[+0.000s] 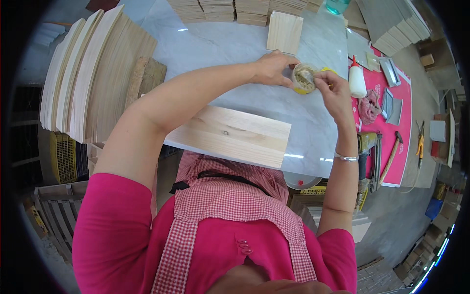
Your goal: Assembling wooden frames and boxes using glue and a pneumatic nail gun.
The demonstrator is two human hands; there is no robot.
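My left hand [275, 68] curves its thumb and fingers around the left side of a small round clear tub [296, 84] with yellow on it. Tan, paste-like stuff lies inside the tub. On its right side my right hand [335, 93] pinches what looks like a small scraper, whose pale grey blade [307, 77] dips into the tub; the fingers hide most of its handle. Nearer to me, a knotted pine board [235, 134] lies flat along the table's front edge. A smaller pine piece [285, 32] lies beyond the tub.
The marble-patterned table [215, 54] carries stacked boards [110, 68] at left and wood stacks [249, 10] at the back. On a pink sheet at right are a white glue bottle [357, 81], a rag [369, 107], a hammer [391, 159] and a nail gun [369, 142].
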